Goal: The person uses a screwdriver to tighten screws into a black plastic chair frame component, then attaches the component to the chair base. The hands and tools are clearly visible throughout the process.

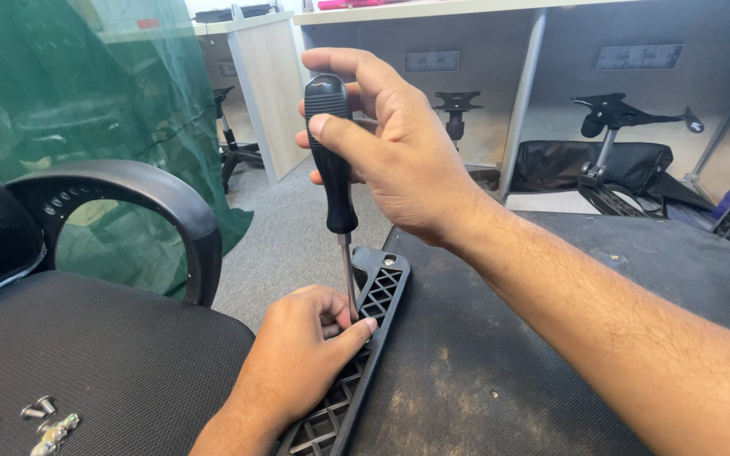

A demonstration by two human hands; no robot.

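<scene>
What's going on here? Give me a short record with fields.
right hand: right hand grips the black handle of an upright screwdriver
left hand: left hand steadies the shaft where the tip meets a black plastic grid piece
under the piece: dusty black chair base
nearby: loose screws on a chair seat

Your left hand (310,342) hides the screwdriver (331,169) tip; black lattice bracket (356,355) and screws (10,418) cut off at bottom edge.

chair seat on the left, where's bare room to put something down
Bare mesh on the black chair seat between the curved armrest and the left hand. Its near-left corner is crowded with loose silver screws.
</scene>
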